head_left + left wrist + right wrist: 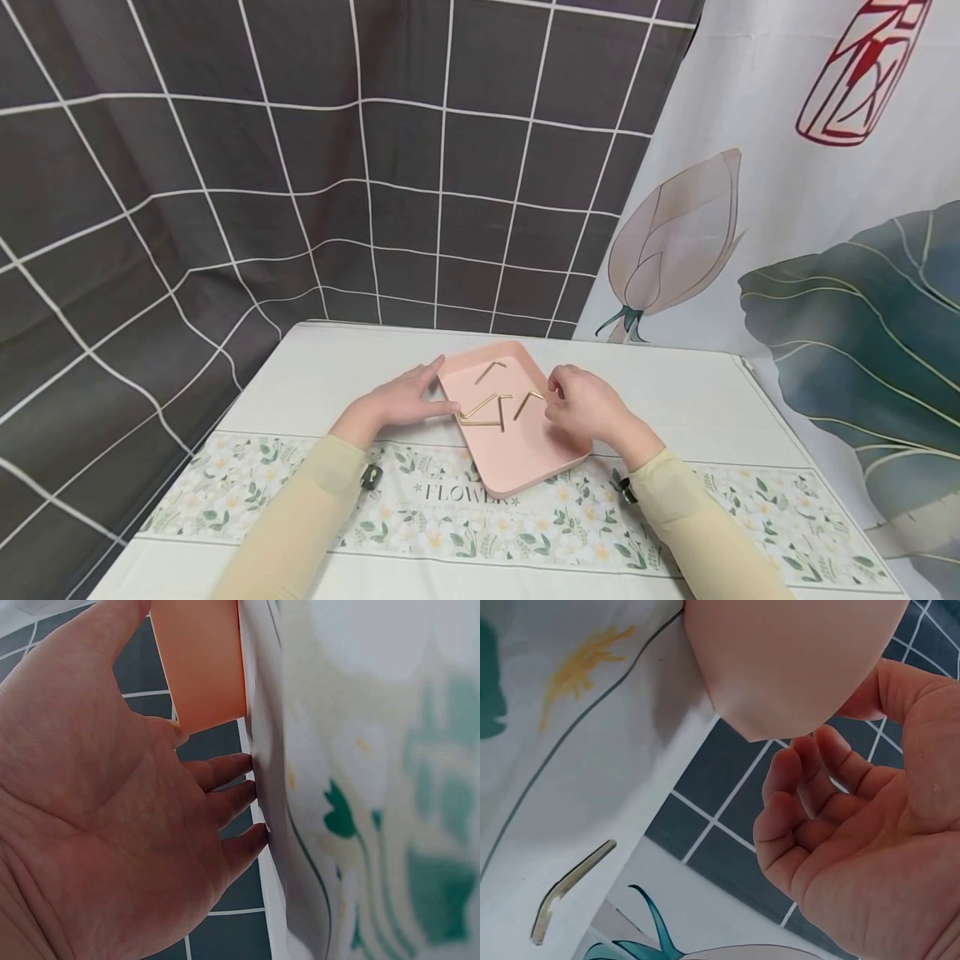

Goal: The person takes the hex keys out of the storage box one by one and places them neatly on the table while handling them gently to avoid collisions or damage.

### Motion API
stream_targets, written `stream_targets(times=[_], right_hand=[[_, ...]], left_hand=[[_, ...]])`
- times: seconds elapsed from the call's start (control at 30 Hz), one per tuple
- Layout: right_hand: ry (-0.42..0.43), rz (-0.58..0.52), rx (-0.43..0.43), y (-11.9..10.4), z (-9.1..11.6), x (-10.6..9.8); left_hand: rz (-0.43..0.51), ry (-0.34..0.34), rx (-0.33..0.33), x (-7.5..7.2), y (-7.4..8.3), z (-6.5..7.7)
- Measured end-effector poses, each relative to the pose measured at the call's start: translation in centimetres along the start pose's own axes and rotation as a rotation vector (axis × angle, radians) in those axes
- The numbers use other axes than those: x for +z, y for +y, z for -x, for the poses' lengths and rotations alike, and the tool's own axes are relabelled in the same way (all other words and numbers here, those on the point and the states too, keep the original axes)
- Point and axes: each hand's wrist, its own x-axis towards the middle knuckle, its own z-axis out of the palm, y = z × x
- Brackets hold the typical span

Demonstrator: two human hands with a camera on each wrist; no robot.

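Note:
A shallow pink tray (517, 467) stands slantwise on the table, several gold L-shaped hex keys (501, 412) lying loose in it. My left hand (401, 396) is at its left side, fingers fairly straight, thumb at the rim and index finger by the far corner. In the left wrist view, three other fingertips (244, 793) rest at the cloth. At the right wall, my right hand (588, 404) has its fingers curled at the rim. In the right wrist view, the thumb passes behind the wall, its tip hidden. Another hex key (566, 892) lies on the cloth outside the tray.
A white tablecloth with a printed flower band (420, 533) covers the table. Behind it hangs a dark curtain with white grid lines (405, 217). To the right is a pale curtain with a printed bud (675, 242) and large leaf.

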Motion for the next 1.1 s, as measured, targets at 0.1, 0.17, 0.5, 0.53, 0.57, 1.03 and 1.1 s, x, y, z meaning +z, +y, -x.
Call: stream_targets(times=[0.1, 0.17, 0.5, 0.53, 0.57, 1.03, 1.1], right_hand=[[-0.008, 0.004, -0.005, -0.3, -0.2, 0.0], [-0.019, 0.008, -0.006, -0.5, -0.3, 0.1], [-0.046, 0.038, 0.001, -1.8, -0.8, 0.5], [-0.046, 0.039, 0.000, -1.9, -0.8, 0.6], [-0.047, 0.040, -0.002, -2.0, -0.9, 0.6], [-0.086, 0.081, 0.018, -2.9, -1.6, 1.5], [-0.084, 0.079, 0.028, -3.0, -1.7, 1.8]], left_hand=[[-0.001, 0.002, 0.003, 0.0, 0.0, 0.0], [-0.001, 0.003, 0.003, 0.0, 0.0, 0.0], [0.004, 0.002, 0.004, -0.1, 0.0, 0.0], [0.005, 0.003, 0.006, 0.0, 0.0, 0.0], [0.007, 0.005, 0.009, 0.0, 0.0, -0.1], [0.011, 0.012, 0.014, 0.1, 0.1, -0.1], [0.009, 0.011, 0.014, 0.1, 0.1, -0.1]])
